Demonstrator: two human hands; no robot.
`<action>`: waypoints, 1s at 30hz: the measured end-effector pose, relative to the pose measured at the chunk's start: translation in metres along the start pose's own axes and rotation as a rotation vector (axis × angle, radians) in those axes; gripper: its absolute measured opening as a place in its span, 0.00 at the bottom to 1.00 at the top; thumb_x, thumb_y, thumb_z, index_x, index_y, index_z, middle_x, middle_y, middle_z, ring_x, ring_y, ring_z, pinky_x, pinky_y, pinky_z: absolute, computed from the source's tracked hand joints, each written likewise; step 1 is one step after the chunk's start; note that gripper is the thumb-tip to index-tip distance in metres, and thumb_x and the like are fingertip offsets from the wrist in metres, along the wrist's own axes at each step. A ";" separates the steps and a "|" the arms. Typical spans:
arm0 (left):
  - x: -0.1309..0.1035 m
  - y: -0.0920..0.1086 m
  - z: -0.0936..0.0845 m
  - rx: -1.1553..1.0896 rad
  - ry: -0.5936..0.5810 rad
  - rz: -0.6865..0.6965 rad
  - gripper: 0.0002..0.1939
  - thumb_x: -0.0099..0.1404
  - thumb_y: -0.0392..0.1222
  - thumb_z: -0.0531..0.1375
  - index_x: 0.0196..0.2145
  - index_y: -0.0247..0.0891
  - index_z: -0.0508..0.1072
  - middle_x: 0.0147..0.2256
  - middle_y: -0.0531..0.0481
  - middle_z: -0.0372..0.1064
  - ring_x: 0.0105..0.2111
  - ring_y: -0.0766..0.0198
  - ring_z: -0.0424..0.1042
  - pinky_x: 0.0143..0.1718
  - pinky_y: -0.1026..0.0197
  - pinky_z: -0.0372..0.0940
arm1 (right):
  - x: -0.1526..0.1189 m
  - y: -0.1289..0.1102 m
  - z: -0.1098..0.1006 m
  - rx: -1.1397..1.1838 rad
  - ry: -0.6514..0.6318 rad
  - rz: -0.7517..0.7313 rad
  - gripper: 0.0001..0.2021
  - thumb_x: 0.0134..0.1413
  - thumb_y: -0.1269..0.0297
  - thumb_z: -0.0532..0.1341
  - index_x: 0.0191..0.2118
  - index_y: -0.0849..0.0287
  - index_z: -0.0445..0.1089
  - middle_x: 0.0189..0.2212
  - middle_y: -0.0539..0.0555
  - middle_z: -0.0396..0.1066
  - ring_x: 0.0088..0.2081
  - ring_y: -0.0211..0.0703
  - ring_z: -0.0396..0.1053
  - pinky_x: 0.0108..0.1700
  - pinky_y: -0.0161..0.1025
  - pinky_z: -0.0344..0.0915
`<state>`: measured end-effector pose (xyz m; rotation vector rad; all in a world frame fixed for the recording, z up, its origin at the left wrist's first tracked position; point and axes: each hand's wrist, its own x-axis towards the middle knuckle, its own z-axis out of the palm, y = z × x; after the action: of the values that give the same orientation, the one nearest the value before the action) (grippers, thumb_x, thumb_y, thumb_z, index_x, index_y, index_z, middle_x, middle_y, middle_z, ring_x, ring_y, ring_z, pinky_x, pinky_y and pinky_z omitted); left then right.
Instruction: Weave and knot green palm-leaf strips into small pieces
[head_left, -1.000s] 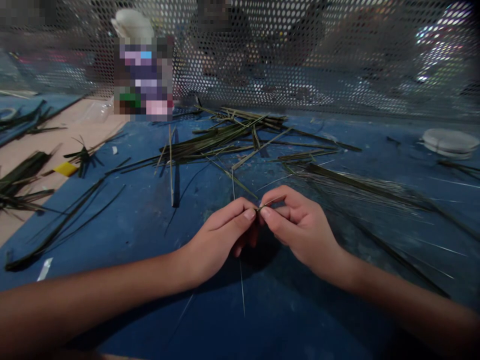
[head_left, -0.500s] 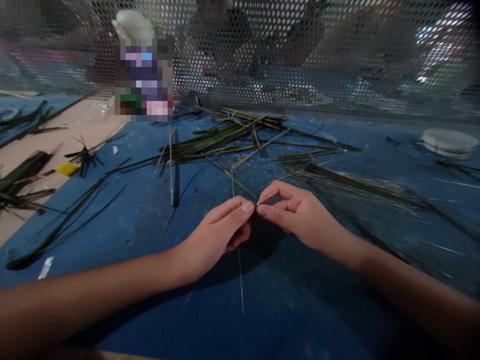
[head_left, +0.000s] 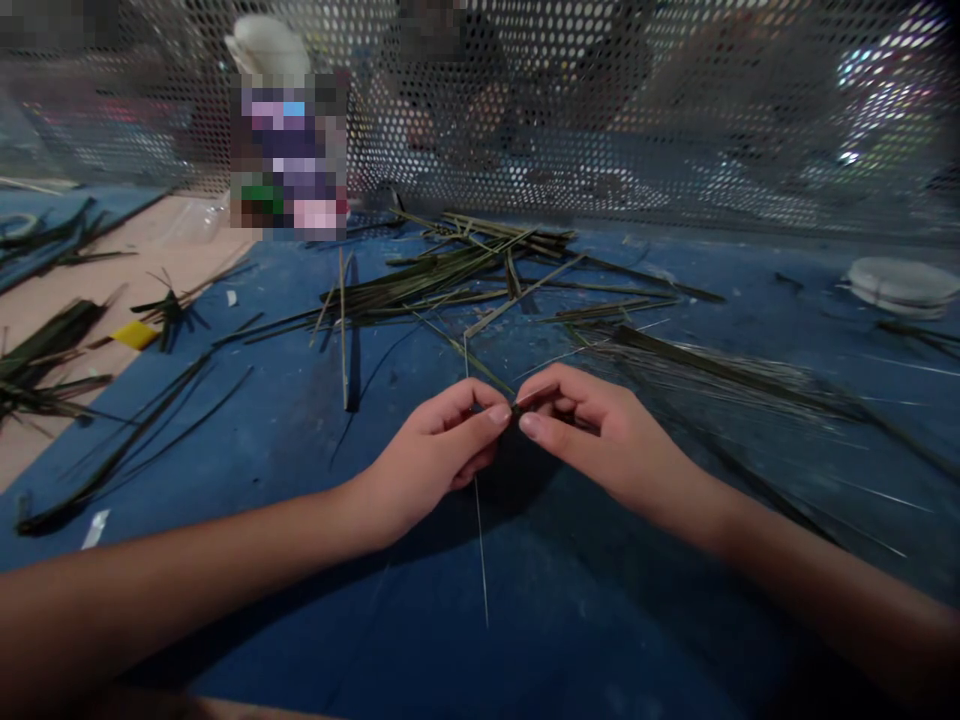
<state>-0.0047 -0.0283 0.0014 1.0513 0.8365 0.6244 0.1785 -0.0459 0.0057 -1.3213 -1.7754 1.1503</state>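
Observation:
My left hand (head_left: 439, 440) is closed, thumb pressed on the forefinger, pinching the end of a narrow green leaf strip (head_left: 480, 365). A thin pale wire (head_left: 482, 560) runs down past its fingers and shows above and below the hand. My right hand (head_left: 592, 420) meets it from the right, fingers curled and thumb bent in. A short thin strand (head_left: 538, 391) lies along its forefinger. Between the fingertips sits a small dark piece, too small to make out. Both hands are just above the blue tabletop (head_left: 585, 620).
Behind the hands lies a pile of green leaf strips (head_left: 442, 270). A bundle of fine wires (head_left: 750, 380) spreads at right, and a white round stack (head_left: 900, 285) stands beyond it. More strips (head_left: 112, 480) lie at left. A perforated metal screen (head_left: 600, 120) closes off the back.
My left forefinger has bent up more at the knuckle. The right thumb has moved slightly right, and its forefinger has lowered over the thin strand. Everything on the table stays put.

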 end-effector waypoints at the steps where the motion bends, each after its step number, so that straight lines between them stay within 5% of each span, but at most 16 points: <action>1: 0.000 -0.001 0.000 0.021 0.005 0.016 0.08 0.65 0.44 0.57 0.33 0.38 0.64 0.17 0.61 0.50 0.17 0.76 0.48 0.16 0.74 0.45 | -0.001 -0.002 0.002 -0.010 0.019 -0.002 0.05 0.58 0.64 0.58 0.40 0.57 0.67 0.30 0.49 0.68 0.32 0.36 0.65 0.33 0.34 0.61; 8: -0.001 -0.005 -0.001 0.146 0.038 0.106 0.09 0.65 0.45 0.58 0.33 0.37 0.65 0.20 0.60 0.55 0.19 0.76 0.54 0.18 0.72 0.48 | -0.004 -0.006 0.012 -0.003 0.119 0.003 0.02 0.59 0.68 0.57 0.35 0.57 0.65 0.23 0.46 0.63 0.25 0.33 0.61 0.26 0.31 0.57; 15: -0.004 -0.004 0.001 0.134 0.048 0.094 0.09 0.66 0.46 0.57 0.33 0.37 0.64 0.20 0.59 0.56 0.19 0.75 0.53 0.17 0.71 0.46 | -0.005 0.000 0.015 0.199 0.098 0.061 0.05 0.59 0.62 0.59 0.37 0.57 0.67 0.15 0.40 0.50 0.16 0.29 0.43 0.18 0.31 0.42; 19: -0.002 -0.001 0.001 0.059 0.034 0.046 0.11 0.66 0.47 0.56 0.31 0.37 0.64 0.18 0.60 0.54 0.18 0.75 0.50 0.17 0.71 0.44 | -0.003 0.004 0.013 0.125 0.083 0.038 0.08 0.58 0.59 0.60 0.38 0.56 0.71 0.17 0.44 0.59 0.18 0.31 0.54 0.20 0.32 0.49; 23: 0.001 0.001 0.000 -0.014 0.016 0.025 0.12 0.64 0.46 0.58 0.30 0.36 0.64 0.17 0.61 0.50 0.16 0.77 0.46 0.17 0.72 0.42 | 0.001 0.003 0.007 -0.007 0.067 -0.054 0.07 0.58 0.61 0.59 0.39 0.55 0.72 0.29 0.50 0.72 0.31 0.39 0.69 0.32 0.35 0.63; 26: 0.003 0.002 -0.002 -0.042 0.042 0.039 0.11 0.65 0.45 0.58 0.30 0.37 0.63 0.16 0.61 0.51 0.15 0.77 0.47 0.16 0.72 0.42 | 0.004 0.003 0.001 -0.025 0.059 -0.048 0.08 0.59 0.60 0.58 0.38 0.57 0.72 0.29 0.50 0.71 0.31 0.39 0.68 0.33 0.35 0.62; 30: 0.005 0.006 -0.007 -0.029 0.084 0.127 0.09 0.67 0.45 0.55 0.32 0.38 0.62 0.22 0.57 0.68 0.15 0.76 0.56 0.17 0.70 0.48 | 0.010 0.009 -0.005 0.034 0.117 -0.012 0.08 0.60 0.60 0.57 0.36 0.59 0.70 0.24 0.47 0.64 0.25 0.33 0.60 0.26 0.32 0.56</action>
<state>-0.0076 -0.0185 0.0039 1.0633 0.8356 0.7905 0.1834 -0.0344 -0.0001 -1.3288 -1.6699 1.0700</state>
